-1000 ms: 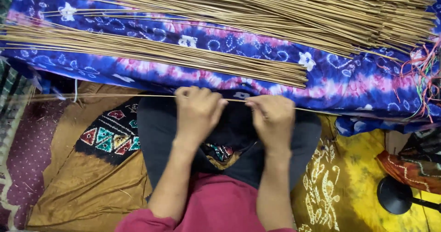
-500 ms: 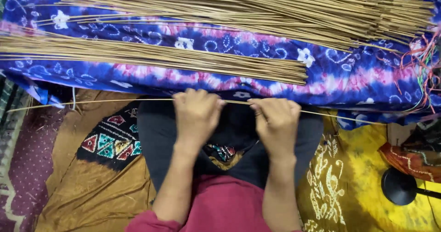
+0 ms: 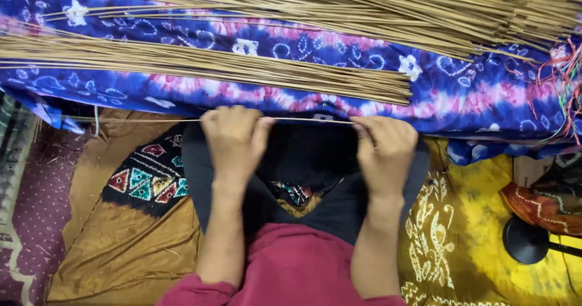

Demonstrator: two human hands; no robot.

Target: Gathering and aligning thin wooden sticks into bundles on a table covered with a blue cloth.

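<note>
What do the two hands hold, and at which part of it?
Both hands grip one thin stick lying crosswise. The left hand holds it left of its middle, the right hand near its right end, fingers curled over it.

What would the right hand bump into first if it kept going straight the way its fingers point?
Probably the blue tie-dyed cloth just beyond the right hand, then the bundle of thin sticks lying on it; depth is unclear.

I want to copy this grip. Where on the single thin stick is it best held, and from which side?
Grip the thin stick at two spaced points near its middle, as the left hand and right hand do, coming from above. It lies level and looks long and slender, so two holds probably keep it from bending.
</note>
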